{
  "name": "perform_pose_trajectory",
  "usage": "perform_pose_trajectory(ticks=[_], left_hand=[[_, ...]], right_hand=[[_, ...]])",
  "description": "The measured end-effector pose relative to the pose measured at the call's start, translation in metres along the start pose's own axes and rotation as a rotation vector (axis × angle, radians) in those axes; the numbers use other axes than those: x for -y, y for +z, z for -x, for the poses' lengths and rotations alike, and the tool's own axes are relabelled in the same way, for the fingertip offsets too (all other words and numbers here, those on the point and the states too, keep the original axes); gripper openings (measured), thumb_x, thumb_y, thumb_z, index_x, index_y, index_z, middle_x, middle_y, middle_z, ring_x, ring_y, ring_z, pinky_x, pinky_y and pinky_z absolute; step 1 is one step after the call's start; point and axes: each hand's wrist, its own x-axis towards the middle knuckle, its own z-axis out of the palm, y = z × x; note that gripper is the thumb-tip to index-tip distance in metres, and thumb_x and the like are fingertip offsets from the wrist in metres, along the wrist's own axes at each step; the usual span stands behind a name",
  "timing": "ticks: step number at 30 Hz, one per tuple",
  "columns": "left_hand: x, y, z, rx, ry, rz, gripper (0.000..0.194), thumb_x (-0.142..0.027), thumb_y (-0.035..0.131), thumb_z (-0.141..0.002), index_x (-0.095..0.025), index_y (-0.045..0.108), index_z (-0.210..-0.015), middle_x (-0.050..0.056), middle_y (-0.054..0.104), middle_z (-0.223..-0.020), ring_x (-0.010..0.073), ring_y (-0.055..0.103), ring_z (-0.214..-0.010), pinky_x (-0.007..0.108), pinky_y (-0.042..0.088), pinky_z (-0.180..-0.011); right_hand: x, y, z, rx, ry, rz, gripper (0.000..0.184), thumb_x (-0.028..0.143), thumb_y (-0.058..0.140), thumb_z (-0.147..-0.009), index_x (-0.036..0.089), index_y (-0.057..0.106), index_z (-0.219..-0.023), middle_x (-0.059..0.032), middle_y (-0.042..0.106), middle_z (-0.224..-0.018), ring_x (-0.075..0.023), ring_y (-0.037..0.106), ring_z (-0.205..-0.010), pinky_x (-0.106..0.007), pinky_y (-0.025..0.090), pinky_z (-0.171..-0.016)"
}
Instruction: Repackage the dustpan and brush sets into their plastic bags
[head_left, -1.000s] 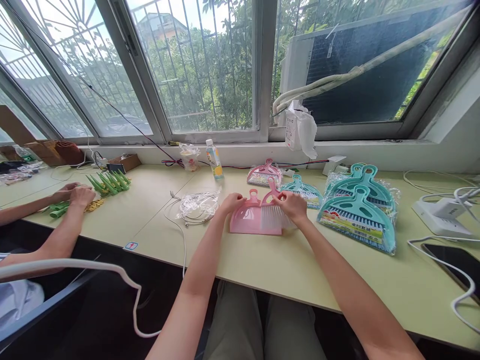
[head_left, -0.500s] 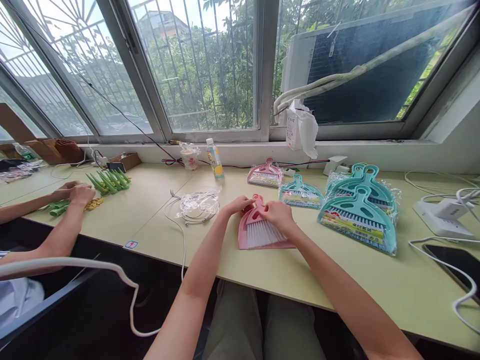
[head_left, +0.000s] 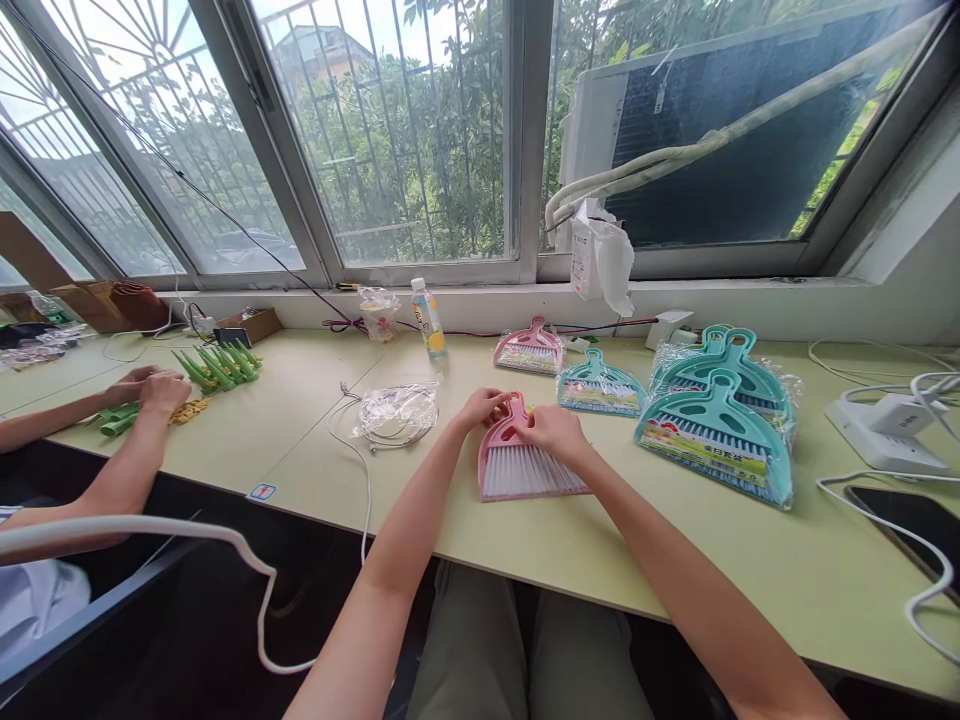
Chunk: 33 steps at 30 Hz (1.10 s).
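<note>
A pink dustpan [head_left: 489, 440] lies on the table in front of me with a white-bristled brush [head_left: 521, 472] over it. The bristles spread across the pan almost to its front lip. My left hand [head_left: 484, 408] is closed at the upper left of the pink handles, fingers bent around the edge. On the other side my right hand [head_left: 556, 433] grips the brush and pan, its thumb across the handle. The right end of the pan is partly behind that hand. Farther back lie a wrapped pink dustpan set [head_left: 529, 350] and a wrapped teal set [head_left: 600, 385].
Several wrapped teal sets [head_left: 712, 440] are stacked at right, near a white charger [head_left: 892, 435] and a phone [head_left: 904, 525]. Left stand a drink bottle [head_left: 429, 322] and a bagged cable [head_left: 397, 412]. Another person's hands [head_left: 154, 388] work with green pieces [head_left: 221, 367].
The brush has shifted down over the pan, its bristles now reaching nearer the front lip. My left fingers have moved slightly on the handle; my right hand stays almost in place.
</note>
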Motion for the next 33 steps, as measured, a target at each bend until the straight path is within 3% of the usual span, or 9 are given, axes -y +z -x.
perform_pose_trajectory(ticks=[5, 12, 16, 22, 33], left_hand=[[0.001, 0.001, -0.001, -0.026, -0.046, 0.062, 0.045, -0.055, 0.063, -0.079, -0.012, 0.062, -0.091, 0.005, 0.066, -0.075, 0.011, 0.058, -0.051, 0.022, 0.043, -0.048], [0.001, 0.001, 0.003, -0.01, -0.1, 0.251, 0.05, -0.041, 0.083, -0.064, -0.01, 0.063, -0.099, 0.005, 0.067, -0.076, 0.0118, 0.063, -0.064, 0.023, 0.049, -0.063], [-0.002, 0.002, 0.004, 0.005, -0.149, 0.312, 0.037, -0.034, 0.084, -0.064, -0.009, 0.07, -0.087, 0.005, 0.067, -0.072, 0.0088, 0.06, -0.06, 0.02, 0.047, -0.06], [-0.005, 0.007, 0.003, -0.095, -0.217, 0.378, 0.027, -0.024, 0.085, -0.062, -0.008, 0.071, -0.078, 0.003, 0.065, -0.063, 0.0065, 0.054, -0.051, 0.018, 0.043, -0.051], [-0.011, 0.01, 0.009, -0.083, -0.175, 0.418, 0.02, -0.016, 0.082, -0.064, -0.007, 0.068, -0.075, 0.002, 0.062, -0.06, 0.0063, 0.054, -0.05, 0.018, 0.04, -0.049]], right_hand=[[0.001, 0.002, 0.0, -0.031, -0.021, 0.032, 0.042, 0.05, 0.046, -0.085, 0.017, 0.072, -0.082, -0.0106, 0.072, -0.086, -0.0216, 0.065, -0.08, -0.026, 0.032, -0.057], [0.001, 0.008, -0.002, -0.064, -0.054, 0.058, 0.046, 0.054, 0.045, -0.087, 0.018, 0.073, -0.085, -0.012, 0.072, -0.089, -0.021, 0.065, -0.081, -0.026, 0.034, -0.06], [0.001, 0.008, -0.001, -0.088, -0.079, 0.068, 0.045, 0.052, 0.044, -0.088, 0.018, 0.073, -0.082, -0.0108, 0.072, -0.084, -0.0209, 0.066, -0.078, -0.026, 0.034, -0.06], [0.001, 0.006, 0.0, -0.062, -0.066, 0.042, 0.044, 0.052, 0.045, -0.088, 0.02, 0.073, -0.082, -0.01, 0.073, -0.085, -0.0206, 0.066, -0.081, -0.026, 0.035, -0.062], [0.001, 0.003, -0.002, -0.034, -0.032, -0.019, 0.043, 0.055, 0.047, -0.087, 0.022, 0.073, -0.081, -0.0072, 0.072, -0.084, -0.0195, 0.064, -0.08, -0.026, 0.033, -0.058]])
